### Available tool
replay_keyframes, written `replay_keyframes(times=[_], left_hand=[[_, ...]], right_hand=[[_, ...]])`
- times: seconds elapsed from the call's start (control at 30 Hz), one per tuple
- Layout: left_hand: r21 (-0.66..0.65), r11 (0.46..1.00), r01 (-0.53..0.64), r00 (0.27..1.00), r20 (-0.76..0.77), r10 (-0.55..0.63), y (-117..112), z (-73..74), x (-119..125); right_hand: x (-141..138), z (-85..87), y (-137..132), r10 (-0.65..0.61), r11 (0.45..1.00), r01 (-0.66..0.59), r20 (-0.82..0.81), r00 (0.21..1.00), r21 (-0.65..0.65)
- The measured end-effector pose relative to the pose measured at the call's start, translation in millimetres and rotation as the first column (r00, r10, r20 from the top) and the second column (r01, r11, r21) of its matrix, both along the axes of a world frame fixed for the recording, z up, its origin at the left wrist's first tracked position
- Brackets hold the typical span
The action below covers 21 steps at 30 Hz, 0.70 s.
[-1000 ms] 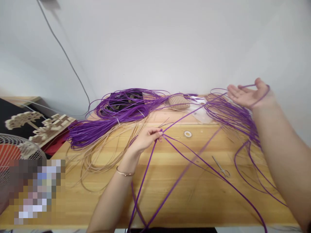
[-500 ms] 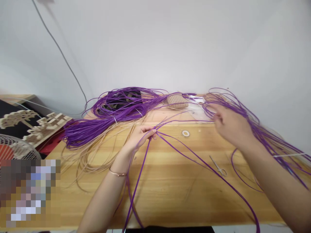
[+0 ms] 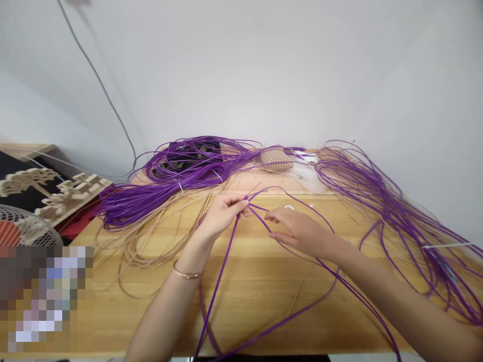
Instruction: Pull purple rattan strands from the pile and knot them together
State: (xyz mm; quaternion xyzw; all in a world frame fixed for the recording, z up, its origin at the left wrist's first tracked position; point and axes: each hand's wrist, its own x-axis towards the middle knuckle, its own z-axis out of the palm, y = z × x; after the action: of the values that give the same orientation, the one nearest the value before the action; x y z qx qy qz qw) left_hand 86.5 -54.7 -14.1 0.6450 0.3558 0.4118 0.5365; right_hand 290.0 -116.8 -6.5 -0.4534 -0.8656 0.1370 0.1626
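My left hand (image 3: 226, 215) pinches several flat purple strands where they cross, above the middle of the wooden table. From that crossing, a purple strand (image 3: 222, 274) runs down toward the front edge, and others fan out to the right. My right hand (image 3: 300, 232) is just right of the crossing, palm turned down. Its thumb and fingers are apart, with the thumb tip close to a purple strand (image 3: 260, 219); whether they touch I cannot tell. Behind the right hand, a small white ring (image 3: 289, 206) is partly covered.
Tied purple strand bundles (image 3: 139, 206) lie at the back left over a dark object, and more loose purple strands (image 3: 385, 201) spread at the right. Beige strands (image 3: 132, 251) coil at the left. A woven beige piece (image 3: 276, 159) and clear plastic (image 3: 309, 178) sit at the back. A fan (image 3: 26, 229) stands at far left.
My right hand has come from the purple strands at the back right to beside the crossing. A strand once stretched toward it now loops loosely to the right. The scissors are now hidden.
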Motion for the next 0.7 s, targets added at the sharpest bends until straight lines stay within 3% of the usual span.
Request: replay_keyframes(times=[0.13, 0.27, 0.4, 0.5, 0.6, 0.7], left_hand=[[-0.01, 1.0, 0.008, 1.0, 0.017, -0.008, -0.2, -1.8, -1.9], [0.006, 0.998, -0.064, 0.998, -0.008, 0.064, 1.5, -3.3, -6.8], [0.033, 0.993, -0.115, 0.992, -0.05, 0.117, 5.9, -7.9, -10.0], [0.066, 0.987, -0.148, 0.984, -0.088, 0.154, 9.7, -12.3, -9.8], [0.093, 0.982, -0.165, 0.978, -0.114, 0.175, 11.9, -14.8, -8.9], [0.061, 0.99, -0.124, 0.987, -0.093, 0.129, 9.3, -12.5, -8.0]], right_hand=[[11.8, -5.1, -1.1, -0.196, 0.974, 0.16, -0.248, 0.949, -0.161], [29.3, 3.7, -6.6, -0.224, 0.958, 0.173, -0.222, 0.949, -0.229], [42.2, 19.0, -22.3, -0.089, 0.949, 0.048, -0.118, 0.989, -0.312], [46.6, 29.7, -36.9, 0.059, 0.911, -0.085, -0.076, 0.995, -0.404], [48.9, 36.2, -47.2, 0.123, 0.873, -0.2, -0.196, 0.973, -0.445], [48.1, 39.4, -52.1, 0.157, 0.9, -0.288, -0.372, 0.915, -0.327]])
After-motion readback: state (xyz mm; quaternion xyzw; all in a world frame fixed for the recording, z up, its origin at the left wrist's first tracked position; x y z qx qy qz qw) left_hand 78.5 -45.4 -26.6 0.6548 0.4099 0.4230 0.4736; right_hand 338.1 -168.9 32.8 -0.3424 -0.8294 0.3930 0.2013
